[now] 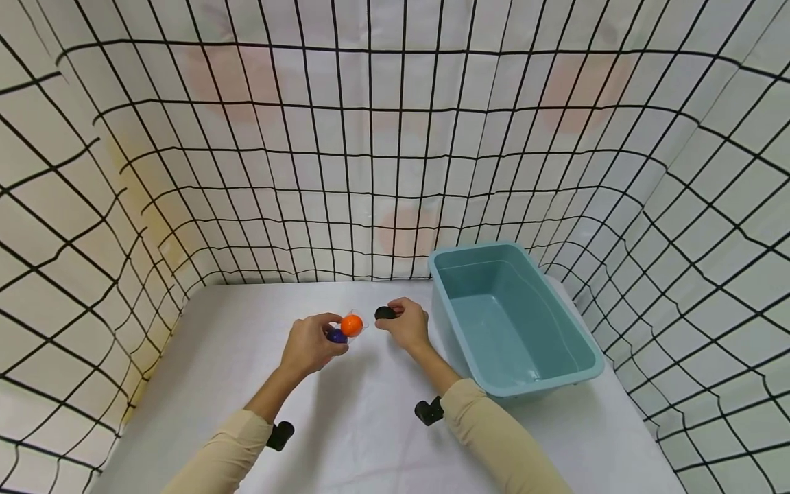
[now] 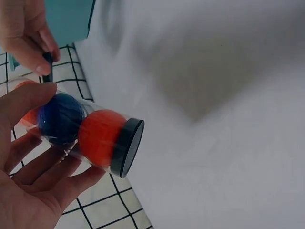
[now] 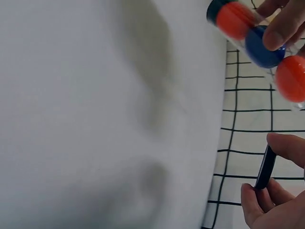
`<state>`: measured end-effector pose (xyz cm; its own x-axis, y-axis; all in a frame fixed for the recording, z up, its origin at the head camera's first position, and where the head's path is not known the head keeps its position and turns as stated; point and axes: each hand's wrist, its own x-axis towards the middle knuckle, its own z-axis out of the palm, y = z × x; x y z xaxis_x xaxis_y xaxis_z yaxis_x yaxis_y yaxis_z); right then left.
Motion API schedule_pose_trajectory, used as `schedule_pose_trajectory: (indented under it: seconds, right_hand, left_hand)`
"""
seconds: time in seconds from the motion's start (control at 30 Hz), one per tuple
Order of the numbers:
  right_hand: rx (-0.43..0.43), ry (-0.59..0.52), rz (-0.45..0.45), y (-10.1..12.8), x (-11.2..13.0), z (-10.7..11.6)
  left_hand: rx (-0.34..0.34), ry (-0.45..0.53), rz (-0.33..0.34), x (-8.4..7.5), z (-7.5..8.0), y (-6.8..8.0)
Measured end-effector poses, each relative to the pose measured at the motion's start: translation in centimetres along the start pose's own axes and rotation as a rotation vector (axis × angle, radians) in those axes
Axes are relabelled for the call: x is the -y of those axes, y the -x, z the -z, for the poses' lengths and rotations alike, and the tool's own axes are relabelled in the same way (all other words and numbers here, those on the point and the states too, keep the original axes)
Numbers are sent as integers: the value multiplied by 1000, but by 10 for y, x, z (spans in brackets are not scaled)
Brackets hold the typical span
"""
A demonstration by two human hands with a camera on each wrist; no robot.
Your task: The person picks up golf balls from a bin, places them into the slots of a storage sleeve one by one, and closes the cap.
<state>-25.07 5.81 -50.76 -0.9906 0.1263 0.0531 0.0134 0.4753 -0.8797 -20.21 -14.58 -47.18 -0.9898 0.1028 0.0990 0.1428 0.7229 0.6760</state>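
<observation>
My left hand [image 1: 307,345] grips a clear tube [image 2: 85,112], its thumb and fingers on opposite sides. Inside it sit an orange ball [image 2: 97,138], a dark blue ball [image 2: 60,118] and another orange ball [image 1: 352,325]. A black cap [image 2: 129,148] covers the end nearest the left wrist camera's right side. The other end of the tube, towards my right hand, appears uncapped. Between thumb and fingertips, my right hand [image 1: 409,326] pinches a thin black round lid [image 1: 385,313], apart from the tube. Both hands are held above the white table.
A light blue plastic tub [image 1: 453,322] stands at the right, beside my right forearm. The white-covered table [image 1: 247,322] extends under both arms. Black grid netting [image 1: 395,158] rises at the back and both sides, before pale walls.
</observation>
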Motion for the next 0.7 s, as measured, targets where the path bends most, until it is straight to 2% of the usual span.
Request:
schedule_pose_trajectory:
  seconds: [0.2, 0.3, 0.5, 0.7]
  right_hand:
    - [-13, 4, 39, 2, 13, 6]
    - [8, 6, 58, 4, 19, 12]
    - [123, 64, 68, 10, 30, 25]
    - [240, 132, 121, 14, 39, 35]
  left_hand:
    - [-16, -1, 3, 0, -3, 0]
    - [-15, -2, 11, 1, -6, -1]
    - [-18, -6, 25, 2, -8, -1]
    - [-11, 10, 29, 1, -8, 0]
